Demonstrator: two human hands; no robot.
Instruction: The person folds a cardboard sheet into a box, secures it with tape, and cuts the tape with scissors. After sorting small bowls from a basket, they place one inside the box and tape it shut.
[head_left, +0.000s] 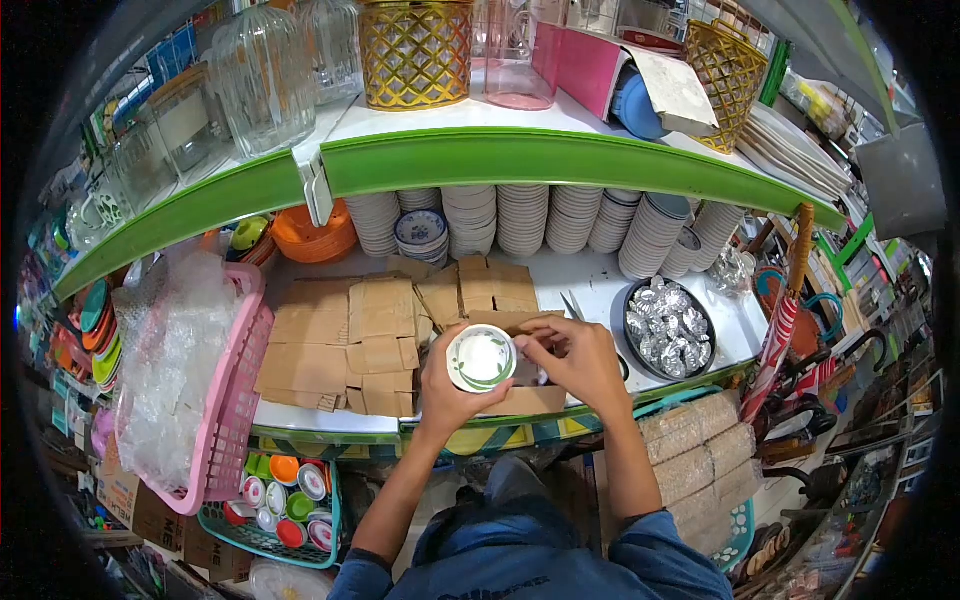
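My left hand [447,385] is wrapped round a small white bowl [481,358] with a green leaf pattern, its inside facing up at me. Close to the bowl's right side, my right hand [575,358] has its fingers bent and thumb drawn in; what they hold, if anything, is hidden. Below both hands is an open cardboard box [530,402], partly covered by them, with something whitish inside. Flat brown cardboard boxes [330,335] lie to the left on the white shelf. Scissors [573,306] lie just beyond my right hand.
Stacked white bowls [522,220] line the shelf's back beneath a green-edged upper shelf [500,158]. A black round tray [669,328] of silvery pieces sits right. Left are a pink basket [232,400] with bubble wrap and a teal basket [270,545] of colourful items. Bubble-wrapped packs [700,450] stand lower right.
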